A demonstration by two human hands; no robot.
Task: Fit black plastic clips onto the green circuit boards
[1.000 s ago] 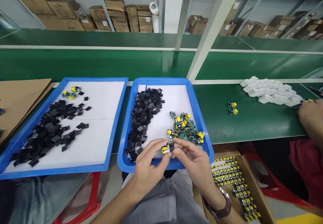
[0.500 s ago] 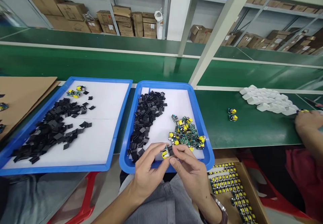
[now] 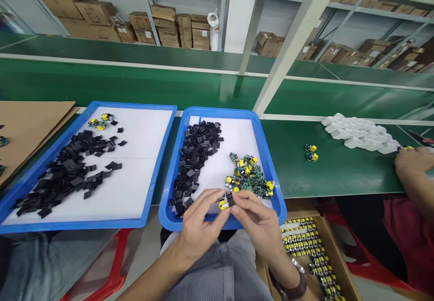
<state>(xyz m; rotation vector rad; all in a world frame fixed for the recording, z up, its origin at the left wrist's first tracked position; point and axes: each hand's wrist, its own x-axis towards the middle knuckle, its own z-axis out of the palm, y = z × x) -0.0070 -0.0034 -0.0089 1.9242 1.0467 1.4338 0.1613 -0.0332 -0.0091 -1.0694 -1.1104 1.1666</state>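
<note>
Between the thumb and fingers of my left hand (image 3: 202, 225) is a small circuit board (image 3: 224, 201) with a yellow component. My right hand (image 3: 258, 223) pinches a small black square piece (image 3: 231, 199) against the board's right side. Whether the piece sits on the board or only touches it, I cannot tell. Both hands are over the front edge of a blue tray (image 3: 282, 201). Inside that tray, a heap of black pieces (image 3: 194, 158) lies on the left and a pile of circuit boards (image 3: 249, 176) on the right.
Left of mine is a second blue tray (image 3: 162, 156) with black pieces. Two boards (image 3: 311, 152) and rows of white parts (image 3: 361, 134) lie on the green bench to the right, near another person's hand (image 3: 413, 161). Below stands a carton (image 3: 342, 265) of boards. A slanted post (image 3: 294, 43) rises behind.
My fingers have shifted slightly around the board and black piece, and my right wrist has turned a little. The whole view has moved slightly; the piles look the same.
</note>
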